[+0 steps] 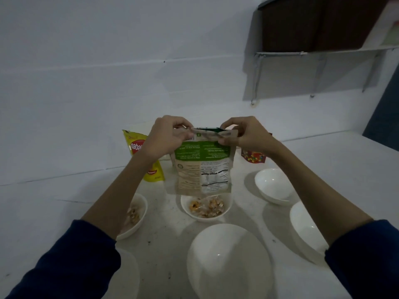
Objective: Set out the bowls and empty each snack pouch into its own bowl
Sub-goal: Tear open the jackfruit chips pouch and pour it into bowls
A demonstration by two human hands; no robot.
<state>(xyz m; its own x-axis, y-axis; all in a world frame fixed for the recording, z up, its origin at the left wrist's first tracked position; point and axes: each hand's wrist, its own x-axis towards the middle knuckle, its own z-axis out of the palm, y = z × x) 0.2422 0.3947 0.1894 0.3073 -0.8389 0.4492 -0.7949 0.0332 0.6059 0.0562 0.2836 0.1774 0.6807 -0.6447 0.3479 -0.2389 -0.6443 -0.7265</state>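
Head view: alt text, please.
Both hands, left hand and right hand, pinch the top edge of an upside-down green and tan snack pouch above a white bowl of wrapped snacks, with other white bowls around.

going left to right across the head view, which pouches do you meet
yellow pouch → green and brown pouch, gripped at its upper edge by the left hand and right hand → red pouch
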